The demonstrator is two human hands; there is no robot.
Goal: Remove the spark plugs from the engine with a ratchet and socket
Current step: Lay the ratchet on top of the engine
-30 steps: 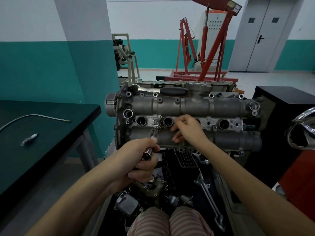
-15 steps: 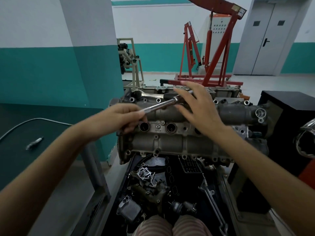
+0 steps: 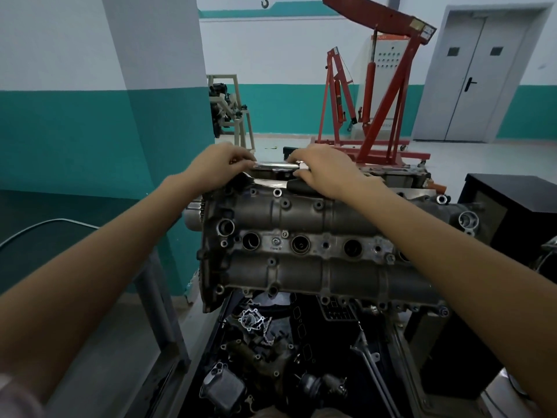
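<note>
Reaching across the engine from a seat just in front of it, a person is working with both hands at the far top edge of the block. Nearest the camera, a dark tray of loose parts is sitting below the engine. Above it, a row of round plug wells is running along the middle of the cover; whether plugs are still sitting inside cannot be told from here. Farther back, the left hand is pinching one end of a slim metal bar with curled fingers, while the right hand is curling over the bar's other end, directly above the black grip of the ratchet lying along the engine's rim. Both tools are looking like stiff, smooth steel, likely slippery if oily, so the ratchet is probably best taken by its black grip, and the bar by its ends. Behind, a red hoist is standing by a grey double door.
</note>
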